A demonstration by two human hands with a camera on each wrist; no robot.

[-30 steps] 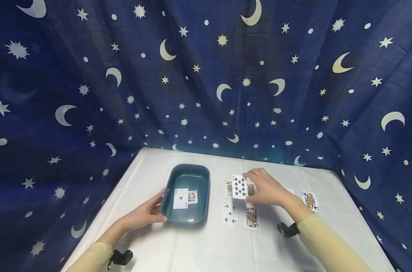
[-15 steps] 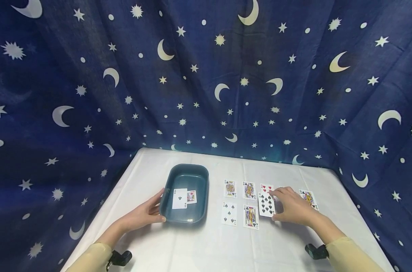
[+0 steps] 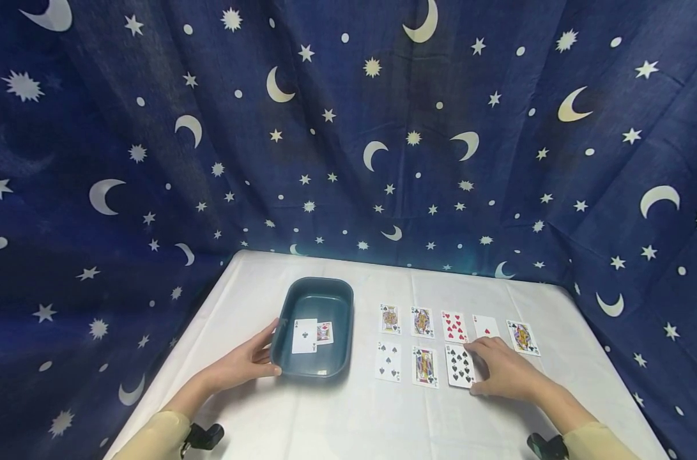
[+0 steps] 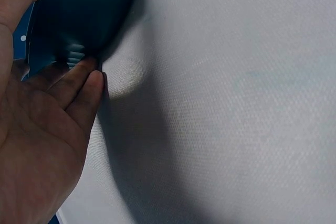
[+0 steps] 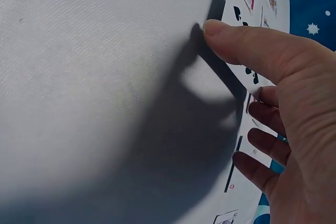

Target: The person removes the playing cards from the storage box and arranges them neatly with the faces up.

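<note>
In the head view, my right hand [image 3: 506, 374] pinches a spades playing card [image 3: 459, 366], which looks like the ten, by its right edge between thumb and fingers. The right wrist view shows my thumb [image 5: 220, 38] on that card, with a shadow beneath it. My left hand [image 3: 246, 363] lies against the left side of a dark teal tub [image 3: 351, 332]. Its fingers [image 4: 79, 85] are nearly straight along the tub's outer wall in the left wrist view. Inside the tub lie an ace of clubs [image 3: 305, 335] and a partly covered red face card [image 3: 325, 333].
Face-up cards form a back row: a king [image 3: 390, 319], a queen [image 3: 421, 322], a hearts card [image 3: 454, 327], an ace of diamonds [image 3: 485, 326] and a face card [image 3: 523, 338]. In front lie a five of spades [image 3: 388, 361] and a jack [image 3: 425, 367]. A starry curtain [image 3: 348, 160] hangs behind the white table [image 3: 348, 421].
My right hand has carried the spades card rightward and nearer, from over the back row to the right of the jack. The left hand stays at the tub.
</note>
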